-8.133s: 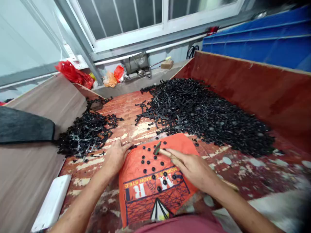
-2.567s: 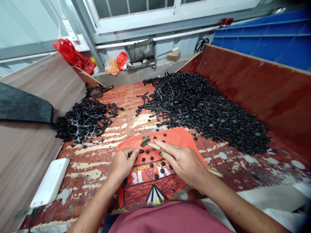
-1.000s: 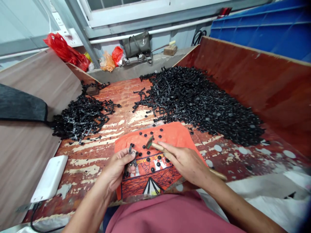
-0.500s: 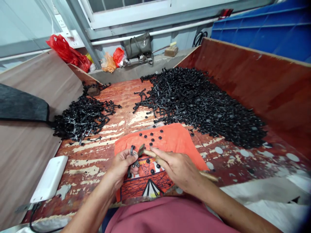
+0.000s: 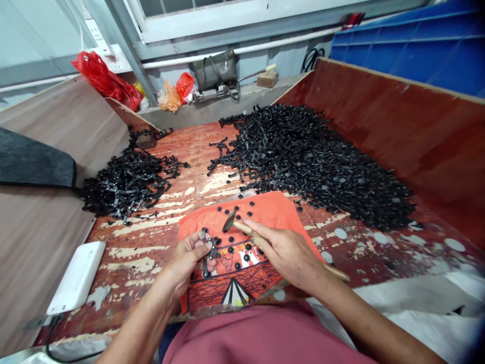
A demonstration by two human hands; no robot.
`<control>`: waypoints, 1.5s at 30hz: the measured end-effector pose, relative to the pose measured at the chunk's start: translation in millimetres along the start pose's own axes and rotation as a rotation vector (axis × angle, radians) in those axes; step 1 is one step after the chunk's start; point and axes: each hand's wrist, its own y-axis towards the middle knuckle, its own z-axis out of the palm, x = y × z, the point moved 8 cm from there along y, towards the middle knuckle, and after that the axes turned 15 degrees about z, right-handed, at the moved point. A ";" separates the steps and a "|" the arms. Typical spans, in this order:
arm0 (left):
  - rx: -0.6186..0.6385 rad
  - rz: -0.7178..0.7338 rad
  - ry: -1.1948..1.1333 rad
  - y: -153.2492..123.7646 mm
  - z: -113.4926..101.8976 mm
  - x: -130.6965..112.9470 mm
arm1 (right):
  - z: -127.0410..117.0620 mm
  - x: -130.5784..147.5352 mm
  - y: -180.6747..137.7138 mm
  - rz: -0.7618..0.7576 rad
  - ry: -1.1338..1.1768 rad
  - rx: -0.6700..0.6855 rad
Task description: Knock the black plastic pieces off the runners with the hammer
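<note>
My left hand (image 5: 188,256) is closed on a small black linked part (image 5: 205,268) with round ends and shiny studs, low over an orange cloth (image 5: 261,211). My right hand (image 5: 286,255) grips the pale wooden handle of a small hammer (image 5: 229,221). Its dark head is raised above the cloth, to the upper right of the black part and apart from it. Several small round black pieces (image 5: 237,266) lie scattered on the cloth around both hands.
A large heap of black parts (image 5: 288,146) covers the back right of the worn red board; a smaller heap (image 5: 129,184) lies left. A white power bank or phone-like case (image 5: 77,278) rests at front left. Wooden side walls (image 5: 409,126) and a blue crate (image 5: 409,50) border the area.
The hammer head has lifted off the black part and moved up and to the right with my right hand. My left hand stays nearly in place, the part now more visible.
</note>
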 end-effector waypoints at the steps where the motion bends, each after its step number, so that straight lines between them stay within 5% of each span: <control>1: -0.005 0.006 0.007 0.5 -0.4 0.7 | -0.5 -1.4 -0.2 0.007 -0.008 0.002; 11: -0.022 0.045 0.057 1.6 0.9 -0.5 | 1.4 24.7 -15.4 -0.174 -0.009 -0.074; 15: -0.010 0.067 0.078 0.9 3.3 -3.7 | 15.5 23.5 -11.1 -0.137 -0.229 -0.030; 20: -0.007 0.076 0.091 1.0 3.7 -3.7 | 3.8 29.0 -11.5 -0.171 -0.160 -0.110; 30: 0.016 0.037 0.091 1.9 -0.4 5.6 | 32.8 28.1 -4.5 -0.138 -0.294 -0.039; 39: -0.071 0.134 -0.142 4.7 1.3 -42.6 | -35.3 9.0 4.3 -0.052 0.192 -0.150; 45: -0.117 0.107 -0.130 23.4 10.0 -31.8 | -18.9 -22.0 -2.8 0.054 0.118 -0.061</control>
